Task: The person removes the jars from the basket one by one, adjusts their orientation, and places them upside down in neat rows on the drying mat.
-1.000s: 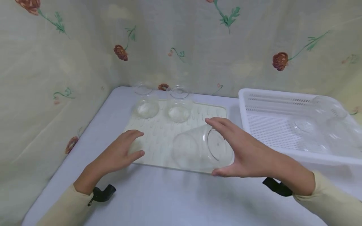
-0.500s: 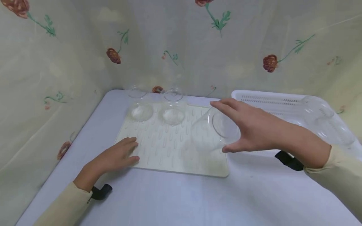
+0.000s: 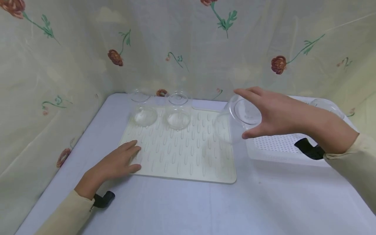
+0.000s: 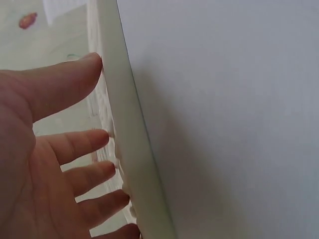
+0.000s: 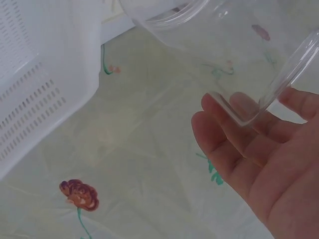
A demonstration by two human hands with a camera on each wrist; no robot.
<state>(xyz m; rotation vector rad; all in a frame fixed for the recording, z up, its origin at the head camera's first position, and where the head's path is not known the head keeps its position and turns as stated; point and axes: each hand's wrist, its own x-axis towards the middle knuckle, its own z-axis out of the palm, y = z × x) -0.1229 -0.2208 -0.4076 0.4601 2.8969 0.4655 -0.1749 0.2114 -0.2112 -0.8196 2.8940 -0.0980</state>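
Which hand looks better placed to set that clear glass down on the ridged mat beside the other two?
Probably the right hand: it grips the glass in the air over the mat's far right corner, next to the two upturned glasses. The left hand rests flat on the mat's near left edge, holding nothing.

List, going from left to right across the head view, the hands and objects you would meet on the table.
left hand → first upturned glass → second upturned glass → held glass → right hand → white basket

You are wearing pale cream long sleeves (image 3: 66,215) on both arms; black wrist-camera mounts (image 3: 103,199) are showing at each cuff, hands bare.
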